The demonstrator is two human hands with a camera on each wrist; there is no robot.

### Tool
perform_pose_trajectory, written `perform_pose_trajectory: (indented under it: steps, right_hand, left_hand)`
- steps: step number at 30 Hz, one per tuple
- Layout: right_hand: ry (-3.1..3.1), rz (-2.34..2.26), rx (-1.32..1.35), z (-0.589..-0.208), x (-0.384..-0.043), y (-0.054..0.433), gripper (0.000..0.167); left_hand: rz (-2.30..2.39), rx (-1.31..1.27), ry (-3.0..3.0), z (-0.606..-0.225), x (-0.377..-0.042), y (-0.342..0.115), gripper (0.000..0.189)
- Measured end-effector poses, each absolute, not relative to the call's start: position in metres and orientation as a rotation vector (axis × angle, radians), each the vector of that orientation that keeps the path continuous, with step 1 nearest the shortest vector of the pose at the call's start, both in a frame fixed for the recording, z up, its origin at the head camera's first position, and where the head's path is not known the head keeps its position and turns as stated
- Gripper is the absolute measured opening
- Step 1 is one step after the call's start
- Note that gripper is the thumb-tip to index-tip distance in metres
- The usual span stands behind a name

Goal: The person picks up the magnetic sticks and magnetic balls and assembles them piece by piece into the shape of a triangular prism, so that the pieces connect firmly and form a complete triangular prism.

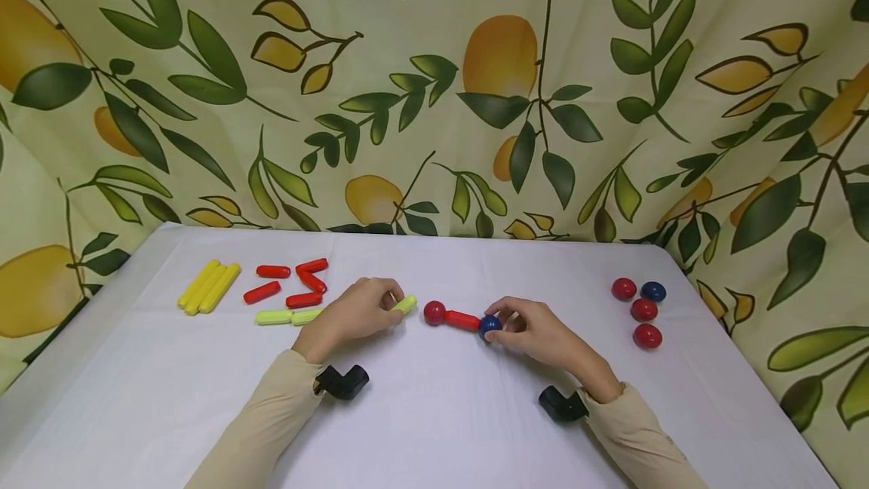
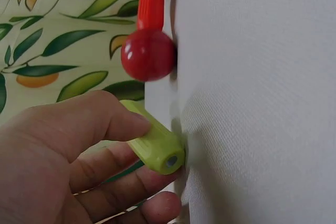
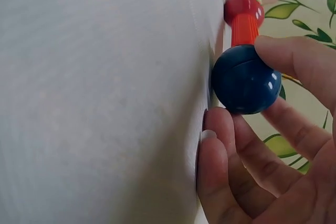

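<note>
My left hand (image 1: 361, 315) pinches a light green rod (image 1: 406, 305) between thumb and fingers, just above or on the white cloth. In the left wrist view, a grey metal-looking disc shows at the end of the green rod (image 2: 157, 148). My right hand (image 1: 536, 330) holds a blue ball (image 1: 489, 327) by its sides. That ball joins a short red rod (image 1: 463, 320), whose other end meets a red ball (image 1: 434, 313). In the head view, a small gap lies between the green rod's tip and the red ball.
Several short red rods (image 1: 273, 272) and long yellow rods (image 1: 210, 287) lie at the left. Other light green rods (image 1: 274, 317) lie beside my left wrist. At the right are red balls (image 1: 648, 336) and another blue ball (image 1: 653, 292). A patterned curtain (image 1: 434, 96) hangs behind the table.
</note>
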State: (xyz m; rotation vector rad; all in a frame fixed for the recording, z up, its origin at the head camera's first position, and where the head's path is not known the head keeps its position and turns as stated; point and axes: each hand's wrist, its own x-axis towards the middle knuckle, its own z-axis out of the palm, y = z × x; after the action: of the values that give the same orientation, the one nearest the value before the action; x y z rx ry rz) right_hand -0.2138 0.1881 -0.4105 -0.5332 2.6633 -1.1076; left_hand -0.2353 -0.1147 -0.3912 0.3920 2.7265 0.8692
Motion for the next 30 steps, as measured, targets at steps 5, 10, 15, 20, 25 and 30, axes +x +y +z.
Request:
perform_pose_trajectory:
  steps: [5, 10, 15, 20, 25, 30]
  right_hand:
    - [2.652, -1.092, -0.576, -0.41, -0.213, 0.189, 0.034]
    - [2.623, -1.094, -0.62, -0.408, -0.212, 0.19, 0.033]
    - [2.587, -1.075, -0.67, -0.407, -0.21, 0.188, 0.034]
    - [2.568, -1.065, -0.738, -0.408, -0.208, 0.185, 0.034]
    - [2.558, -1.081, -0.787, -0.407, -0.206, 0.182, 0.033]
    - [2.56, -1.074, -0.783, -0.407, -0.205, 0.179, 0.033]
  left_hand:
    - [0.933, 0.37, 2.721, -0.392, -0.236, -0.114, 0.022]
    - [1.021, 0.376, 2.685, -0.392, -0.237, -0.113, 0.023]
    - [1.12, 0.389, 2.651, -0.393, -0.237, -0.112, 0.024]
    - [1.257, 0.414, 2.541, -0.395, -0.235, -0.11, 0.026]
    - [1.33, 0.393, 2.478, -0.396, -0.234, -0.106, 0.027]
    - [1.361, 0.379, 2.46, -0.397, -0.232, -0.102, 0.028]
